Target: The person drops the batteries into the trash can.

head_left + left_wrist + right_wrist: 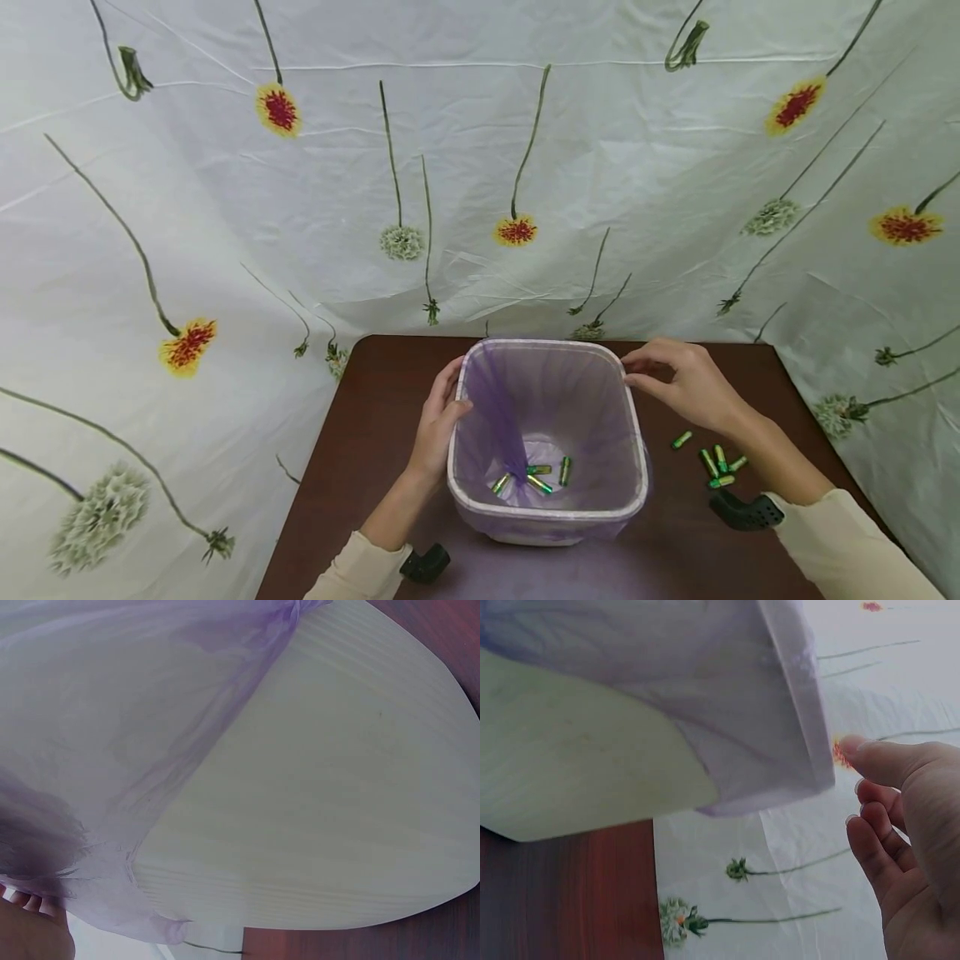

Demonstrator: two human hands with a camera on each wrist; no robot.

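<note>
head view: a white bin [551,516] stands on a dark table [390,400], a purple liner [510,400] folded over its rim. the left hand [437,421] grips the rim at nine o'clock, thumb on top; the right hand [682,377] is by the rim at two o'clock. four green cylinders [565,472] lie on the bin's floor, towards six o'clock; five loose cylinders [708,463] lie outside, between three and four.

left wrist view: the liner hangs across the wall towards ten o'clock; the left hand shows at eight.

right wrist view: the right hand, between three and four o'clock, has fingers loosely bent, thumb parted from them, just beside the liner's edge.
</note>
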